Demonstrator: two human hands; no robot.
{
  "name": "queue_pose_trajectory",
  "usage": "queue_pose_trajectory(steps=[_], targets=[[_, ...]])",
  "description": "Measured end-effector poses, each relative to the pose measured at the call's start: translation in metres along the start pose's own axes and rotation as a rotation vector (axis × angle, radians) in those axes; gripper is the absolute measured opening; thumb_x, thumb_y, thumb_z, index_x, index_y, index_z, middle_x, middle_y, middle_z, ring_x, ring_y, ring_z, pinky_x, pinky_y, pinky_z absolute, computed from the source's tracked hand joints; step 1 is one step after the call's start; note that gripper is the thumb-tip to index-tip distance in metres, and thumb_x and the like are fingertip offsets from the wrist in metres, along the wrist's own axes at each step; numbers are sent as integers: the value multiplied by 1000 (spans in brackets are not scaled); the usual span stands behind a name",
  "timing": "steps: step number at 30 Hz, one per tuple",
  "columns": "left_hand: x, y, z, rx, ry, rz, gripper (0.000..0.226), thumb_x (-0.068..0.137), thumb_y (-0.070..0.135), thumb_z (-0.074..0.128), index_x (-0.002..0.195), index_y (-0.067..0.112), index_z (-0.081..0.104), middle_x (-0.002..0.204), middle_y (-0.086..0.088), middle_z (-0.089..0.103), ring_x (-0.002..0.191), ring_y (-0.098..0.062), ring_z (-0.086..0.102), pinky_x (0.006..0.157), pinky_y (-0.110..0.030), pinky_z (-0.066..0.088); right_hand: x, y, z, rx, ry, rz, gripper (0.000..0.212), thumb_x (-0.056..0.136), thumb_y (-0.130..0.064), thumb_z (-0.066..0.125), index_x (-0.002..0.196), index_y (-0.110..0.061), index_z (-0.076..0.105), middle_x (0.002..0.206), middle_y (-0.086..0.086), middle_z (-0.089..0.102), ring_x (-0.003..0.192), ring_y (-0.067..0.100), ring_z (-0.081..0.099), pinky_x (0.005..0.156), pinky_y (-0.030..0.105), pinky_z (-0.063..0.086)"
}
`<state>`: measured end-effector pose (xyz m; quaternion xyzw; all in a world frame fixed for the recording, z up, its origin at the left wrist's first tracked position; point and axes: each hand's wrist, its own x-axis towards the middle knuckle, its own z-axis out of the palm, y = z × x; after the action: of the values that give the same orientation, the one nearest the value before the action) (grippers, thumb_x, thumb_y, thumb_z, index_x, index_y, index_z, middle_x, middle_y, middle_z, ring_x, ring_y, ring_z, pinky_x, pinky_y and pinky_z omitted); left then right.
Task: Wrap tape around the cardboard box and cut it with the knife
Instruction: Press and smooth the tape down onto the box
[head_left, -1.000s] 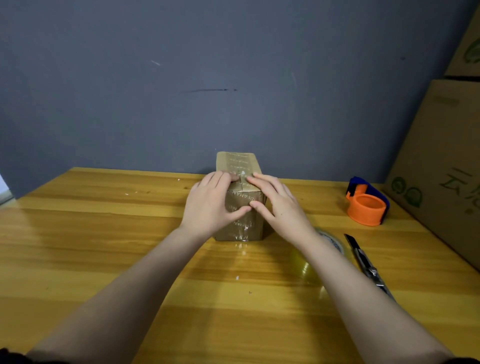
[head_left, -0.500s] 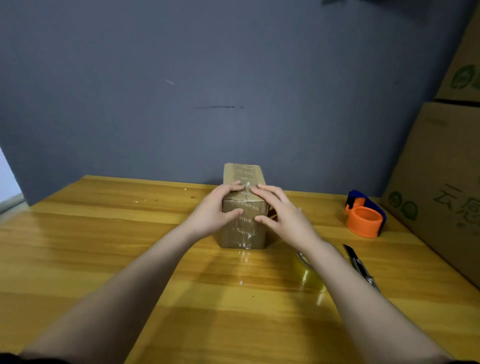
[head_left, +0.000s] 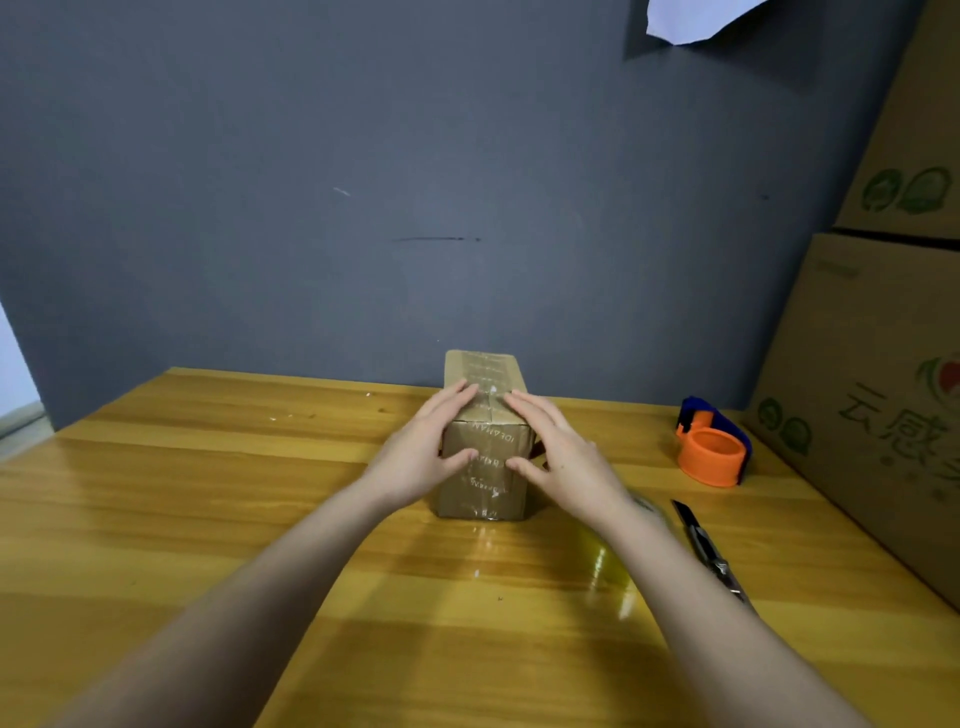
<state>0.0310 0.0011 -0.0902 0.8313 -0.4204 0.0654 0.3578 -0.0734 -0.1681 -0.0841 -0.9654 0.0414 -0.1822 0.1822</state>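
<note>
Since prev frame both hands slid a bit apart. Left hand (head_left: 423, 457) & right hand (head_left: 563, 462) spread flat, flanking cardboard box (head_left: 485, 441) mid-table, far side. Prob light, stiff, tape slick; grip bare side walls.

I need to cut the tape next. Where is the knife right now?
In the head view, the slim black-and-metal utility knife lies flat on the wooden table, right of the right hand, just in front of the orange tape dispenser.

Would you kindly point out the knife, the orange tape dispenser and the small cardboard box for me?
knife (head_left: 698, 538): head view, on its dark handle.
orange tape dispenser (head_left: 714, 457): head view, on its orange ring.
cardboard box (head_left: 491, 457): head view, on its taped near face.
</note>
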Motion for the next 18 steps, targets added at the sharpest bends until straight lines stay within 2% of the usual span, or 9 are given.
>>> queue_pose_trajectory(steps=[3, 5, 9, 12, 14, 16, 18], targets=[[-1, 1, -3, -2, -72, -9, 88, 81, 21, 69, 149, 31, 13, 158, 13, 10, 140, -1, 19, 113, -29, 28, -1, 0, 2, -41, -18, 30, 83, 85, -34, 65, 144, -45, 8, 156, -25, 7, 123, 20, 54, 96, 44, 46], [-2, 2, -6, -83, -94, -27, 91, 81, 18, 69, 149, 30, 11, 159, 10, 6, 138, 1, 15, 114, -29, 28, -2, 0, 1, -39, -18, 23, 79, 86, -38, 61, 145, -45, 8, 156, -26, 4, 121, 19, 56, 92, 43, 50], [-2, 6, -13, -324, -59, -128, 81, 81, 12, 60, 148, 29, 17, 158, 4, 7, 141, -12, 21, 112, -38, 34, -4, -5, -9, -101, -5, -2, 67, 91, -51, 47, 146, -40, 11, 157, -24, 3, 115, 19, 58, 84, 39, 53], [-1, 9, -21, -439, -62, -210, 71, 85, 9, 55, 146, 24, 22, 155, -1, 21, 139, -24, 32, 112, -43, 34, -4, -11, -17, -120, 47, -8, 59, 92, -54, 42, 144, -37, 19, 155, -17, 16, 119, 17, 54, 82, 37, 53], [1, 15, -28, -472, -16, -234, 59, 89, 2, 49, 142, 15, 29, 148, -5, 35, 135, -25, 38, 110, -38, 35, -3, -13, -23, -104, 107, 3, 54, 93, -54, 39, 141, -33, 29, 148, -14, 31, 119, 15, 53, 83, 36, 51], [6, 19, -36, -456, 90, -255, 45, 90, 0, 46, 134, 10, 41, 133, -8, 52, 123, -22, 50, 101, -30, 40, -1, -15, -30, -80, 177, 36, 47, 94, -53, 36, 136, -30, 39, 137, -11, 45, 117, 13, 54, 84, 35, 50], [11, 21, -42, -391, 191, -307, 30, 90, 8, 47, 119, 15, 53, 116, -6, 64, 108, -19, 58, 92, -31, 44, 3, -17, -37, -56, 248, 90, 39, 96, -49, 36, 125, -28, 50, 125, -9, 57, 110, 13, 57, 80, 33, 49]])
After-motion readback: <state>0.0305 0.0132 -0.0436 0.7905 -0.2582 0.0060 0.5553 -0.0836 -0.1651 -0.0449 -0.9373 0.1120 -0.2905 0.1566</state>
